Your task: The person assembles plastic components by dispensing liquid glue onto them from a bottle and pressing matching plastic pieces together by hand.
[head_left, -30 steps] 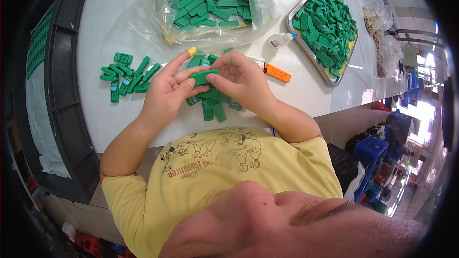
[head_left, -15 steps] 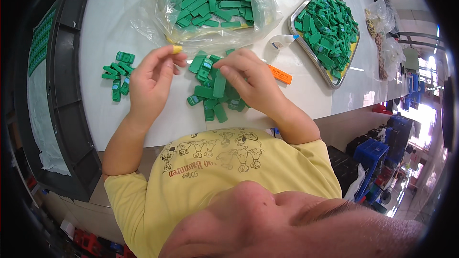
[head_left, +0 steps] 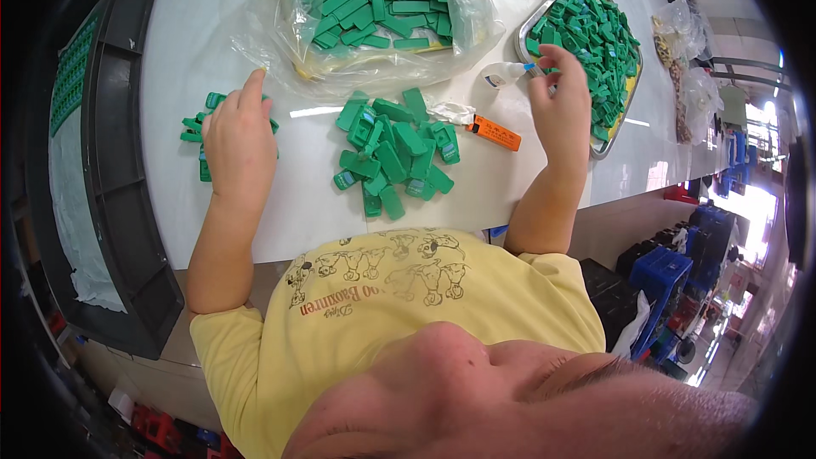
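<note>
My left hand is over a small group of green plastic pieces on the left side of the table. A green plastic piece shows at the inner edge of its fingers, mostly covered by the hand. My right hand is raised by the near left rim of a metal tray, its thumb and fingers apart. Just left of those fingers lies a white glue bottle with a blue tip. Between my hands sits a loose pile of green plastic pieces, some with a small pale-blue window.
Beyond the pile, a clear plastic bag spreads around a container of flat green parts. More green parts fill the tray. An orange box cutter lies beside crumpled white paper. A dark rack borders the table's left.
Both hands have left the central pile. My left hand has moved left over the small group, while my right has gone right and away from me, toward the glue bottle and tray.
</note>
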Motion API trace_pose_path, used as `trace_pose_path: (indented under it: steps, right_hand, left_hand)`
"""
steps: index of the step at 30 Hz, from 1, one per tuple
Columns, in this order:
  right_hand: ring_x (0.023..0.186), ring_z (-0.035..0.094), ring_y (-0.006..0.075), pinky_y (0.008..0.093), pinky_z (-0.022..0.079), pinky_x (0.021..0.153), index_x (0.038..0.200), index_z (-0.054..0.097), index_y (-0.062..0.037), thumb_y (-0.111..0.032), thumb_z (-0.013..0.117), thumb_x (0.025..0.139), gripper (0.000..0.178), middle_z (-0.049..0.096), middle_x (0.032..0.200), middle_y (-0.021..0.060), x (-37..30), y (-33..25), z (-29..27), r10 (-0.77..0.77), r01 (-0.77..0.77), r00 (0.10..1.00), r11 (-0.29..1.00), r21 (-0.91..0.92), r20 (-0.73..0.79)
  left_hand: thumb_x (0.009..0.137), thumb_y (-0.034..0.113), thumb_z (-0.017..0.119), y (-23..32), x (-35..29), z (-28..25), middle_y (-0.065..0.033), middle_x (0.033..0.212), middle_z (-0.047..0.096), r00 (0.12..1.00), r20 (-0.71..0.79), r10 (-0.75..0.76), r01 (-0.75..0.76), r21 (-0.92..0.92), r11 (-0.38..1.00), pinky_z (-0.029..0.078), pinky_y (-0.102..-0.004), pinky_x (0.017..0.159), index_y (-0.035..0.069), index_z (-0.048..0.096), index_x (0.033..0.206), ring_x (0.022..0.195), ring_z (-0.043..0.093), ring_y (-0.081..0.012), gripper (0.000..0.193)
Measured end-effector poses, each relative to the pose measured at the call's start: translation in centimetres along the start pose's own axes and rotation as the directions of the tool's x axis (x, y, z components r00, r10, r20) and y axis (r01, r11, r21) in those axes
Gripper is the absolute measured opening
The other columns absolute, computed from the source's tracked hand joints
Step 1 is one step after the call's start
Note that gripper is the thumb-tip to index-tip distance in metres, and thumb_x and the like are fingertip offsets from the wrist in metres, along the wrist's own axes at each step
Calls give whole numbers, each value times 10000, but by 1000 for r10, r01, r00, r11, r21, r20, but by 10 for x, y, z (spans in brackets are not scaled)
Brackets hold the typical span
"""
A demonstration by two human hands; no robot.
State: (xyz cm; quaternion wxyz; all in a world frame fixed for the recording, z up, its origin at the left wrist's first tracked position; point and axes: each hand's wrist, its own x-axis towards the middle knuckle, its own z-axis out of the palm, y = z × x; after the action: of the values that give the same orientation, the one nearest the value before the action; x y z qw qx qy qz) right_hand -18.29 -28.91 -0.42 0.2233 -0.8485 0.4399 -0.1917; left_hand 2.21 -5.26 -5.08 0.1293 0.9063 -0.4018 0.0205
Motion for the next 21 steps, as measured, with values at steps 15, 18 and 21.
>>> trace_pose_path:
  steps: [15,18,21]
  right_hand:
    - [775,560,209,300,459,673,947,516,17,-113,625,737,270,553,894,142,6,10,17,-52,74,995,959,274,-86]
    - [901,551,189,274,482,761,981,433,17,31,558,752,261,511,1048,136,0,3,24,-173,249,968,751,612,-181]
    - [914,552,202,295,466,790,999,414,23,83,522,769,261,518,1049,163,-17,-21,33,-185,79,982,612,786,45]
  left_hand:
    - [879,98,441,31,-7,5,-65,902,511,835,518,185,548,-755,-361,395,-222,603,8,412,1141,752,494,-109,279]
    - [887,134,446,31,-8,3,-98,958,527,801,535,268,599,-709,-373,399,-234,617,5,398,1156,767,487,-110,302]
    - [897,186,430,32,-9,1,-119,1040,528,749,549,371,662,-641,-389,399,-242,621,15,398,1172,763,480,-117,325]
